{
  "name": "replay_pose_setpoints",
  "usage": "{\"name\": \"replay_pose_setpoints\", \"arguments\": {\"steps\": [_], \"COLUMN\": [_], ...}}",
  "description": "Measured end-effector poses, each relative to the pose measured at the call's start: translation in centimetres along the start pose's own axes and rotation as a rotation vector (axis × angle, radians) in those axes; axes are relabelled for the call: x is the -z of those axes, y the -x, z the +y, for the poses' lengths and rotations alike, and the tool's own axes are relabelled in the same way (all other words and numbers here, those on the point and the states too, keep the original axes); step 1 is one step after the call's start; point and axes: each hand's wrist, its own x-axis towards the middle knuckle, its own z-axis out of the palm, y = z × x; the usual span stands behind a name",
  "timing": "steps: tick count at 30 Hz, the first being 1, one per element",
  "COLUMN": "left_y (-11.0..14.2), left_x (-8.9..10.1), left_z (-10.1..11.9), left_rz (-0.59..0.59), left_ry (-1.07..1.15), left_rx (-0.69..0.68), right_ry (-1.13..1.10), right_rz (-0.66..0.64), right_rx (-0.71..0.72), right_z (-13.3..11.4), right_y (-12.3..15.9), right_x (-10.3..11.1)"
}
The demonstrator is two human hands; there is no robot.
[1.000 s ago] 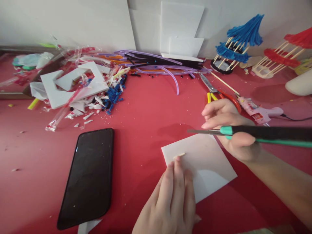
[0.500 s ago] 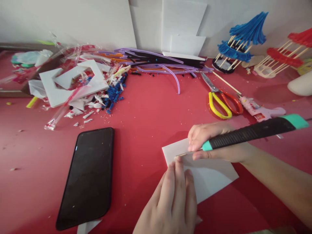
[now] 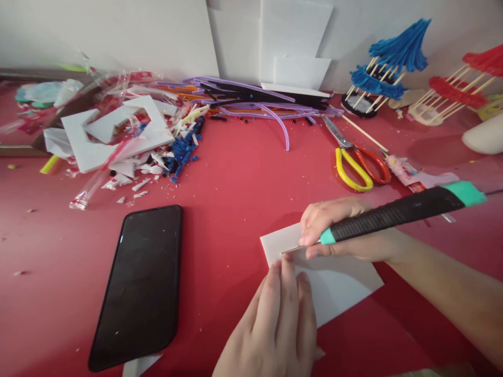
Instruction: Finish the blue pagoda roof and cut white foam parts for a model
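A piece of white foam board [image 3: 342, 293] lies tilted on the red table. My left hand [image 3: 275, 319] lies flat across its left part, fingers stretched out and pressing down. Closed round a black and teal utility knife [image 3: 389, 215], my right hand [image 3: 334, 225] rests over the board's upper edge. The knife slants down to the left, its thin blade [image 3: 291, 249] on the board with the tip just ahead of my left fingertips. My palm and fingers hide part of the sheet.
A phone [image 3: 137, 283] lies left. Behind are foam scraps [image 3: 88, 152], pipe cleaners [image 3: 243, 97] and scissors [image 3: 348, 152]. A pink glue gun [image 3: 416, 175] is near the knife's rear end. Blue [image 3: 379, 84] and red [image 3: 456, 91] stick models stand at the back right.
The knife and my right hand have shifted slightly left and down, the blade drawing toward my left fingertips. My left hand keeps its place on the board.
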Motion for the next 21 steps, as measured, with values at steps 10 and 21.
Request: {"name": "replay_pose_setpoints", "arguments": {"steps": [10,21], "left_y": [-0.12,-0.21], "left_x": [-0.05,0.22], "left_z": [-0.16,-0.03], "left_rz": [0.0,-0.01], "left_ry": [-0.029,-0.022], "left_rx": [-0.03,-0.003], "right_ry": [0.024,0.041], "right_rz": [-0.004,-0.03], "right_rx": [0.015,0.001], "right_z": [-0.14,-0.35], "right_y": [-0.14,-0.18], "right_x": [-0.05,0.33]}}
